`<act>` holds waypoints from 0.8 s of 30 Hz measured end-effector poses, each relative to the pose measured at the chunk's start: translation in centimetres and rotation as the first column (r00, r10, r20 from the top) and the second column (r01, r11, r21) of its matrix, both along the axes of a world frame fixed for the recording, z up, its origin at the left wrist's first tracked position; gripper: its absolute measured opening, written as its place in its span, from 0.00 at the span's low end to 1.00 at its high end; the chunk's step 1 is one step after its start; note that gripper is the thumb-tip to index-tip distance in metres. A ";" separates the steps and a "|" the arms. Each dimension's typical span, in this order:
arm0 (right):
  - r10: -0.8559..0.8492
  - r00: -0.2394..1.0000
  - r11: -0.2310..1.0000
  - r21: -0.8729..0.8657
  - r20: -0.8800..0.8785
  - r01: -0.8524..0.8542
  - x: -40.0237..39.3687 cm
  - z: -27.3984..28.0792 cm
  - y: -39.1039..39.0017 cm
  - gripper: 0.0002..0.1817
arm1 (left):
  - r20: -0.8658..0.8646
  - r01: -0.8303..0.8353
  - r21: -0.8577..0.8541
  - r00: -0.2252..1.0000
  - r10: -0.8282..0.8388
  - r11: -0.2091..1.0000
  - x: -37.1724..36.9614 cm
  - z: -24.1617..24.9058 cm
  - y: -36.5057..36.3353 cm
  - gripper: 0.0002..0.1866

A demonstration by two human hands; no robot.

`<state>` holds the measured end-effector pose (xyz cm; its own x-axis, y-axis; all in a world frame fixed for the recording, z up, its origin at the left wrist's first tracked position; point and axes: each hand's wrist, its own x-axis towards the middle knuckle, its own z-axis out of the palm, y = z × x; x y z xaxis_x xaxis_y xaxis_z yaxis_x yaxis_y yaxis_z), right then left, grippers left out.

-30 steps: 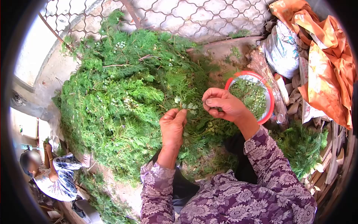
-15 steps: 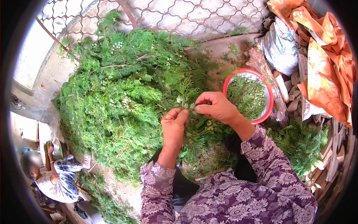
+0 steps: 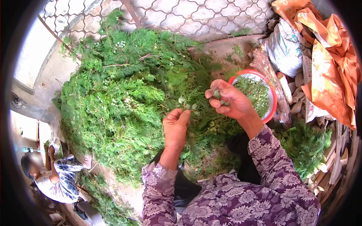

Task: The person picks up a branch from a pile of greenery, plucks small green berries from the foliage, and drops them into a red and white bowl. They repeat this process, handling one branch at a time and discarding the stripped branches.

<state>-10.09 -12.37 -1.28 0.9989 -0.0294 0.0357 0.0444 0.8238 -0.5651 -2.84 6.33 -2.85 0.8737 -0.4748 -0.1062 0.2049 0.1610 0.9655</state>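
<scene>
Between the thumb and fingers of my left hand [image 3: 176, 126] is a small green sprig [image 3: 187, 105] with pale round cones. To its right, my right hand [image 3: 234, 101] is turned partly palm-up with its fingers curled around a few pale green cones [image 3: 216, 94]. Both hands are above the edge of a large heap of green conifer branches [image 3: 128, 98]. Just behind my right hand stands a red-rimmed basin [image 3: 272, 101] holding loose cones and green bits [image 3: 256, 92]; the hand covers part of its left side.
Another person [image 3: 56, 180] sits at the lower left. A metal lattice [image 3: 181, 15] runs along the top. At the right are a white sack [image 3: 285, 49], orange cloth [image 3: 332, 71], a log [image 3: 266, 62] and split wood [image 3: 339, 150]. More branches [image 3: 305, 147] lie below the basin.
My right hand has moved right and slightly up, away from my left hand, and now has cones in its fingers. My left hand remains in place with the sprig.
</scene>
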 end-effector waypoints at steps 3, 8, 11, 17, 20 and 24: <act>0.027 0.999 0.980 -0.195 -0.047 -0.036 0.1 -0.1 0.2 0.07 | 0.001 -0.014 0.003 1.000 0.014 1.000 -0.1 0.2 -0.3 0.10; -0.120 0.976 0.809 -0.588 -0.180 -0.009 0.3 0.0 1.6 0.10 | -0.013 0.010 0.024 1.000 -0.010 1.000 -0.5 0.2 -0.6 0.09; -0.220 0.967 0.645 -0.763 -0.128 0.046 0.4 -0.5 2.0 0.11 | 0.000 0.043 0.060 0.999 -0.043 0.997 -0.8 0.3 -0.3 0.07; -0.210 0.955 0.257 -0.930 0.212 0.263 0.5 -1.9 1.7 0.11 | 0.046 0.057 0.065 0.997 -0.060 0.996 -1.7 0.5 -0.9 0.04; -0.237 0.971 0.452 -0.880 0.039 0.146 -0.1 -1.0 1.8 0.11 | 0.040 0.069 0.024 0.997 -0.070 0.997 -2.0 0.9 -1.4 0.04; -0.131 0.979 0.842 -0.538 -0.153 0.029 -0.5 -1.4 1.7 0.11 | 0.089 0.102 -0.017 0.991 -0.100 0.995 -1.6 0.5 -1.8 0.05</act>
